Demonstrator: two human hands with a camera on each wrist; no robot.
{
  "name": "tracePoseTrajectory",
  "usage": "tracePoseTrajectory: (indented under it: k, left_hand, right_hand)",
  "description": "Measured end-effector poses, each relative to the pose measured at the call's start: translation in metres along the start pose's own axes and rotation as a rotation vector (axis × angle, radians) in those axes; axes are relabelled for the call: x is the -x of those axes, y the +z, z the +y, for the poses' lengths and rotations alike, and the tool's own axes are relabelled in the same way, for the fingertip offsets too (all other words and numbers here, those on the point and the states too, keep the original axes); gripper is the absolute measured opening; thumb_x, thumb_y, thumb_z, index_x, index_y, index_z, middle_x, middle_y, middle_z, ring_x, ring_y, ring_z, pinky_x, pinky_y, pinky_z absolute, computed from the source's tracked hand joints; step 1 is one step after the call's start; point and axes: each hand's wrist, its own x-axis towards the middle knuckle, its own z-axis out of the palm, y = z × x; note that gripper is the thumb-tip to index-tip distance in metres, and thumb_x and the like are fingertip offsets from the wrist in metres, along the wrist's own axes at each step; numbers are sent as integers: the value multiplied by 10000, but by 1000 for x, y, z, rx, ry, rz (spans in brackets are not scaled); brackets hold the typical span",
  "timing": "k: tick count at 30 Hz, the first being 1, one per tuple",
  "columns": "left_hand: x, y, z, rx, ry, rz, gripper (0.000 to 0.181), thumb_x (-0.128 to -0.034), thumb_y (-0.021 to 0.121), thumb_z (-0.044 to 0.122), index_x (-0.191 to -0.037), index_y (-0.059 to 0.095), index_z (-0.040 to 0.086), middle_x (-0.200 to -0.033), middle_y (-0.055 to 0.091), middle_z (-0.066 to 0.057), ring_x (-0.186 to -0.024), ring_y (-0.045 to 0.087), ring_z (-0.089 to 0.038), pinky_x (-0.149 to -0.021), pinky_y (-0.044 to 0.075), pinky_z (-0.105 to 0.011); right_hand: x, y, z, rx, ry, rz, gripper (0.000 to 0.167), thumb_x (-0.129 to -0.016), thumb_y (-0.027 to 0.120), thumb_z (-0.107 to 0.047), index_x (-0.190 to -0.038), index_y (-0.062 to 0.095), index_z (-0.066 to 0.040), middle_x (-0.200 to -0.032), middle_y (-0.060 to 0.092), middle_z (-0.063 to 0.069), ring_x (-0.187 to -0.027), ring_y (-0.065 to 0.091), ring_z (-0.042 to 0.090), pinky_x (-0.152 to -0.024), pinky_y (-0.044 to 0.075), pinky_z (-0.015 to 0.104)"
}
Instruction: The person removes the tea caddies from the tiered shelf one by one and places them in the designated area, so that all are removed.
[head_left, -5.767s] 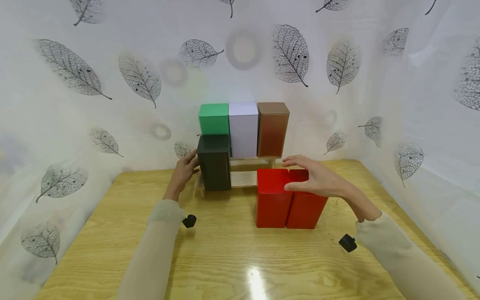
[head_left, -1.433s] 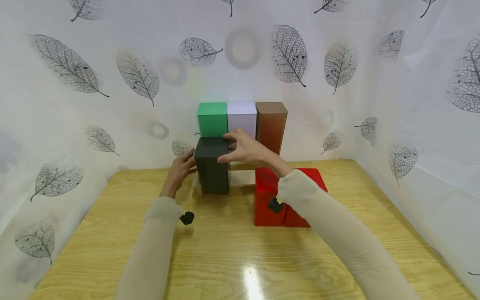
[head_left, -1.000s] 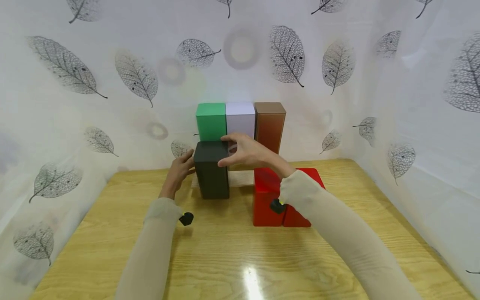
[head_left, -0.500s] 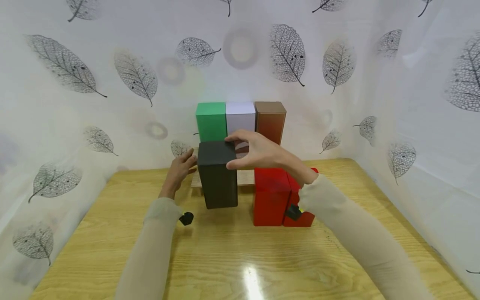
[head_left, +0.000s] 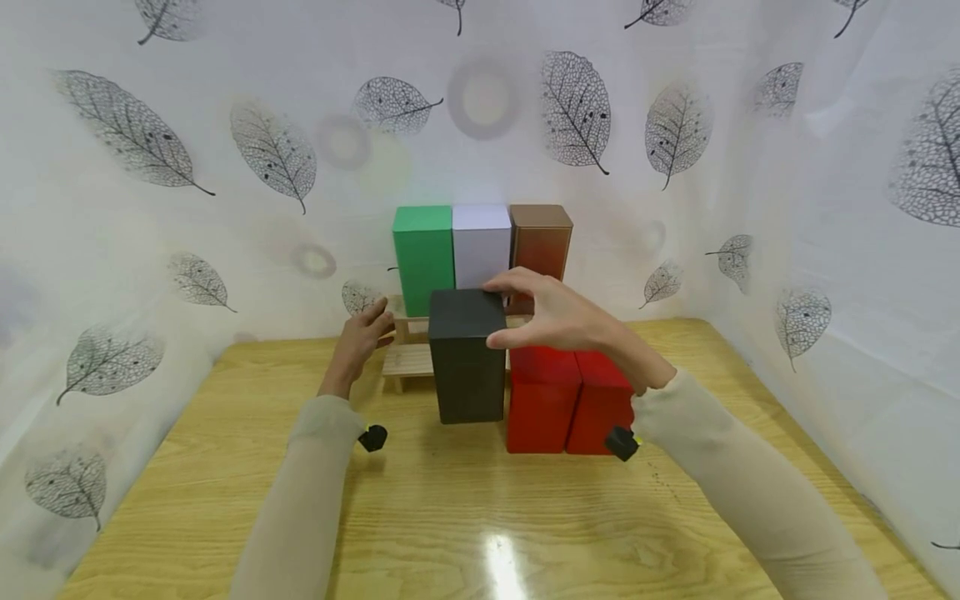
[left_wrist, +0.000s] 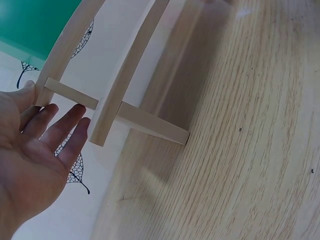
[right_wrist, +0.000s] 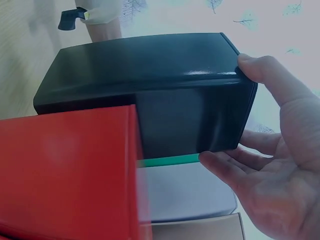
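Black box [head_left: 470, 375] stands upright in the grip of the right hand [head_left: 566, 315], in front of the middle of the rack [head_left: 408, 360]; whether its base meets the table [head_left: 420, 517] I cannot tell. The right hand is spread as wide as the box, thumb on the near side and fingers on the far side, at the upper right edges; the left hand [head_left: 360, 342] is half curled, thumb and fingers holding the left end of the rack's upper shelf. Green [head_left: 424, 260], white [head_left: 481, 247] and brown [head_left: 542, 254] boxes stand side by side on that shelf; a red box [head_left: 543, 404] stands just right of the black one, blocking the rack's right part, with a second red box [head_left: 600, 408] beside it.
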Motion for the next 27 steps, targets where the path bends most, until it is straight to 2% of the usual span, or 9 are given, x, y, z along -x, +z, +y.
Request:
tracePoseTrajectory:
  k: [6,11,17,21,27]
  left_hand:
    - [8,3,13,5,-13,-16,570,-1136,413,131,-1644,173,33,-1679,182,-226,-1482,325,-442,-1195,339,-572]
    - [-2,-1,-3,-23,13,-4,569,-1143,411,190,-1654,182,90,-1684,202,-188,-1475,356,-418,-1184,366,-553]
    - [-3,-1,-4,-8,-2,4,566,-1139,424,181,-1653,201,97,-1687,204,-173,-1480,355,-404,-1190,362,-548]
    - [-5,-1,-8,-23,10,18,569,-1138,438,212,-1655,216,123,-1687,224,-149,-1470,382,-383,-1179,388,-524]
    - [-5,-1,-8,-42,15,21,576,-1138,444,231,-1656,221,115,-1683,243,-140,-1458,407,-373,-1161,418,-506]
  right_hand:
    - [7,2,6,-75,26,-4,684,-870,826,-224,-1449,530,-12,-1398,493,115,-1197,629,302,-1027,557,420]
    - [10,6,12,-68,49,-4,682,-873,825,-237,-1455,534,-31,-1414,489,95,-1244,596,301,-1043,546,402]
    - [13,12,18,-56,58,-16,699,-871,815,-257,-1468,525,-35,-1447,486,116,-1284,563,336,-1055,533,482]
    - [15,17,22,-25,72,-18,717,-863,811,-287,-1477,525,-52,-1476,479,120,-1289,561,351,-1055,520,535]
    - [16,23,26,4,56,-27,698,-857,821,-295,-1453,546,-56,-1420,516,96,-1257,565,325,-1047,521,516]
